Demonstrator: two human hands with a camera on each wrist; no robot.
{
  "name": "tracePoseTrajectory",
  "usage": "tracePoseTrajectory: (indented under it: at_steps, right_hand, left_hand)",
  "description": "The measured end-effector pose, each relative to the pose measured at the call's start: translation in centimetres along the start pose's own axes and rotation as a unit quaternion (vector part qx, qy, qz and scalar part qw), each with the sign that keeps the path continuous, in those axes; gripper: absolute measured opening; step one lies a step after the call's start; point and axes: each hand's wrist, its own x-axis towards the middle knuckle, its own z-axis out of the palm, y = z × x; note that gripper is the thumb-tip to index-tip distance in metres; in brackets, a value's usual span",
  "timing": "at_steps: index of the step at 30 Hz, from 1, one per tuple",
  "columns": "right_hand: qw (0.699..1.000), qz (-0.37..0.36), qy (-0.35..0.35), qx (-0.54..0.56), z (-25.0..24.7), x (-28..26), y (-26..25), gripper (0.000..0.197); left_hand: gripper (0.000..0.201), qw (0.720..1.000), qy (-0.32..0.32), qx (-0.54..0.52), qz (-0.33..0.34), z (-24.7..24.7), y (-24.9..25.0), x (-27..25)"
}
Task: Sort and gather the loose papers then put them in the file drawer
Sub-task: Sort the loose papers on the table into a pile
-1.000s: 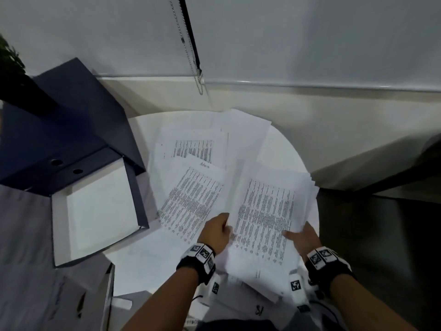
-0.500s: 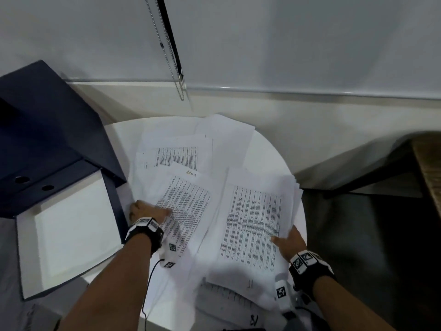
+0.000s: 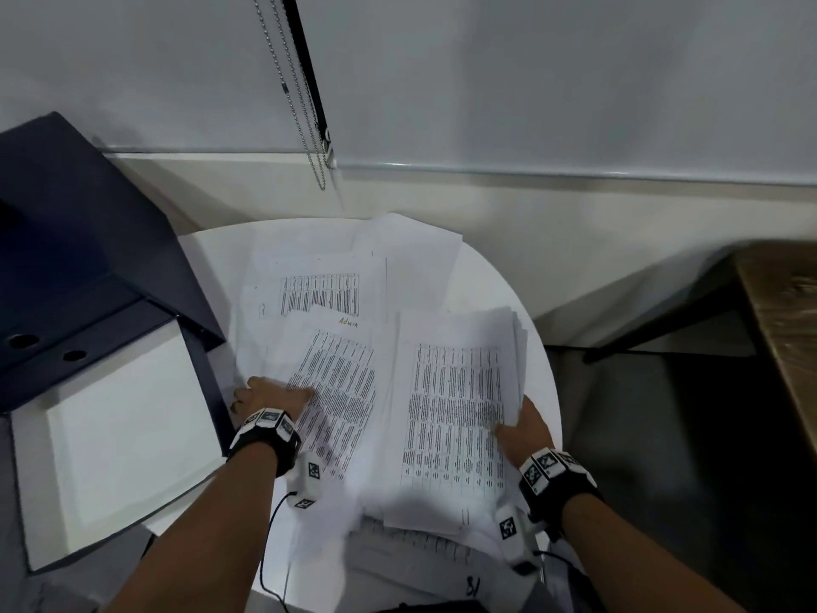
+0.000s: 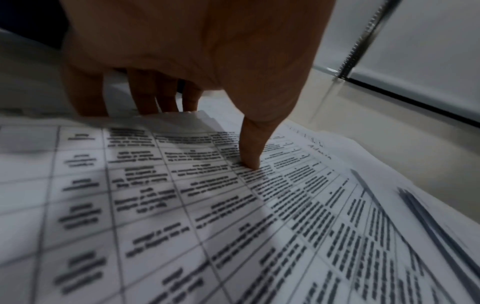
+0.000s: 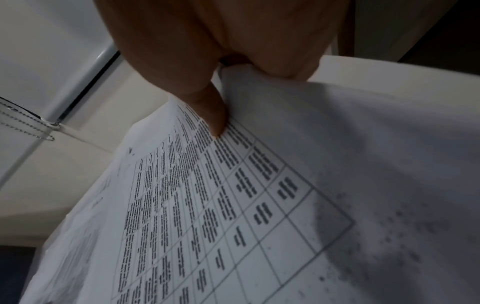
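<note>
Faintly, "Admin" handwritten on sheet [image 3: 329, 369], left hand [image 3: 269, 398] pinching it

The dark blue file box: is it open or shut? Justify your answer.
Open. The file box's lid is swung up, exposing its white interior.

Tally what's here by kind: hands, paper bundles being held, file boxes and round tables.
Hands: 2, left hand and right hand
Held paper bundles: 2, Admin bundle and right stack
File boxes: 1, navy file box
Round tables: 1, round table
Total: 6
</note>
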Motion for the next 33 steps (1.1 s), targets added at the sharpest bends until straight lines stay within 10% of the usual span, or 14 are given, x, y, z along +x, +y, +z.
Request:
tracePoseTrajectory:
  at_steps: [6, 11, 16, 22, 24, 28, 33]
  right_hand:
    - [1.0, 0.001, -0.023, -0.001, 0.1, -0.3, -0.2, 0.053]
    - [1.0, 0.005, -0.019, -0.003, -0.1, -0.6, -0.4, 0.051]
    - [0.999, 0.01, -0.032, -0.004, -0.4, -0.7, -0.2, 0.051]
    - [0.999, 0.019, -0.048, 0.008, -0.8, -0.9, -0.8, 0.057]
    - [0.998, 0.017, -0.06, 0.017, -1.2, -1.0, -1.2, 0.062]
    - [0.992, 0.03, -0.077, 0.099, -1.2, -0.1, -1.1, 0.056]
    - [0.941, 0.101, -0.099, 0.307, -1.5, 0.0, -0.7, 0.059]
  left_hand:
    - [0.073, 0.994, -0.073, -0.066, 0.038, -1.0, -0.6, 0.5]
    - [0.04, 0.975, -0.099, -0.051, 0.193, -3.3, 0.4, -3.2]
    - [0.029, 0.939, 0.019, -0.07, 0.336, -9.0, 1.2, -8.3]
    - [0.04, 0.725, -0.134, -0.559, 0.379, -14.8, 2.1, -12.9]
    - [0.048, 0.752, -0.144, -0.55, 0.333, -11.8, 3.1, -11.7]
    - [0.076, 0.92, -0.154, -0.246, 0.265, -2.1, 4.0, -10.5]
    - [0.063, 0.936, -0.155, -0.071, 0.307, 6.9, 2.9, -10.4]
